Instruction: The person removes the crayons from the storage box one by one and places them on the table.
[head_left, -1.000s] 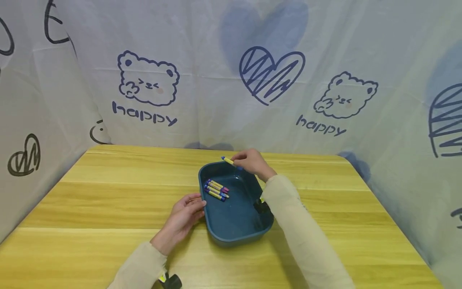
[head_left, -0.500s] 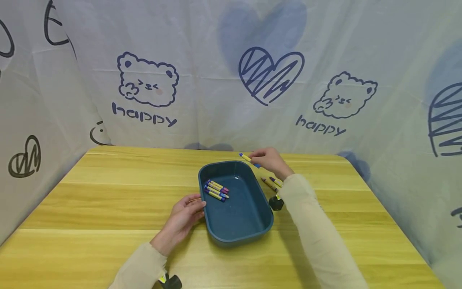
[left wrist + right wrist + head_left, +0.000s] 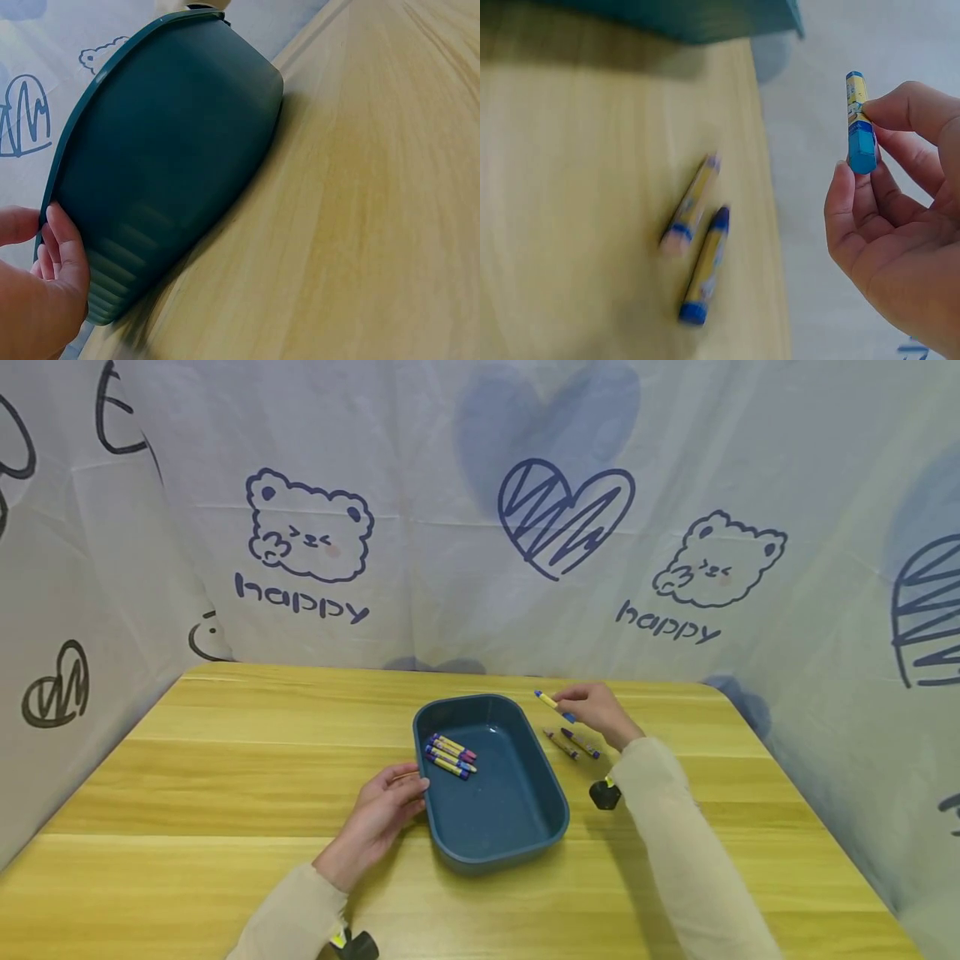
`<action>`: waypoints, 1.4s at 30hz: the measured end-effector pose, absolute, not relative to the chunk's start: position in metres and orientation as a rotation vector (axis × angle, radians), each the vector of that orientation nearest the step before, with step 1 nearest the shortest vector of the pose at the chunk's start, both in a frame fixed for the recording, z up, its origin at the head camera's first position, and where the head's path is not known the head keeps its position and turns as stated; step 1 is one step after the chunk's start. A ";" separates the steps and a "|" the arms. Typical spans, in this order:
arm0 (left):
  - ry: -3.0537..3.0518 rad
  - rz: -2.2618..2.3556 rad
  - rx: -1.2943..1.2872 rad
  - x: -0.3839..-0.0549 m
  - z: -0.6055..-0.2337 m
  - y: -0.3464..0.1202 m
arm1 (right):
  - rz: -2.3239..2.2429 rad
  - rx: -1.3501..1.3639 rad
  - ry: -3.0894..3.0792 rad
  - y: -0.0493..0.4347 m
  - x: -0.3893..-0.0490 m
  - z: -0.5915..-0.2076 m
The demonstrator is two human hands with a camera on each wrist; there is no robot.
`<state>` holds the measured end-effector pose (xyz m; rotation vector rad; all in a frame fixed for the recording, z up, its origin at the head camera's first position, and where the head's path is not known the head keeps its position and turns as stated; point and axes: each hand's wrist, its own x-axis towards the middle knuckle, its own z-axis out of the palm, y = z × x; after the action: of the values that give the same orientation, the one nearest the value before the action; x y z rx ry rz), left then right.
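Note:
A dark teal plastic bin (image 3: 495, 814) stands on the table, with several crayons (image 3: 450, 755) lying together at its left side. My left hand (image 3: 384, 806) pinches the bin's left rim between thumb and fingers, as the left wrist view also shows at the bin's wall (image 3: 172, 127). Right of the bin, my right hand (image 3: 596, 710) pinches a blue crayon (image 3: 860, 127) with a yellow wrapper, held above the table. Below that hand lie two more crayons side by side: a pale-tipped crayon (image 3: 691, 202) and a dark-tipped crayon (image 3: 706, 266).
The wood-grain table (image 3: 225, 760) ends at a white curtain (image 3: 435, 568) printed with hearts and bears. Black wrist cameras (image 3: 604, 794) are strapped at both sleeves, the right one hanging just right of the bin.
My right hand has carried the blue crayon from over the bin's far edge to the right, uncovering the two crayons on the table. The left hand stays at the rim.

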<state>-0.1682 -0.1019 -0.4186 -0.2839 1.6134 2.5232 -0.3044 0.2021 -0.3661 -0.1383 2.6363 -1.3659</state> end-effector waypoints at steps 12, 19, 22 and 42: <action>1.608 2.528 -0.301 -0.168 -0.422 -0.101 | -1.337 -0.050 2.663 0.238 -0.300 -0.391; 1.608 2.528 -0.293 -0.168 -0.422 -0.101 | -1.226 -0.045 2.744 0.257 -0.296 -0.403; 1.608 2.531 -0.288 -0.168 -0.422 -0.102 | -1.169 -0.027 2.777 0.264 -0.296 -0.409; 1.603 2.533 -0.277 -0.169 -0.420 -0.102 | -1.210 0.077 2.748 0.271 -0.296 -0.424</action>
<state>-0.1688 -0.1021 -0.4205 -0.2766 1.6026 2.5331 -0.2965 0.2708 -0.4243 0.0773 2.7476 -1.2095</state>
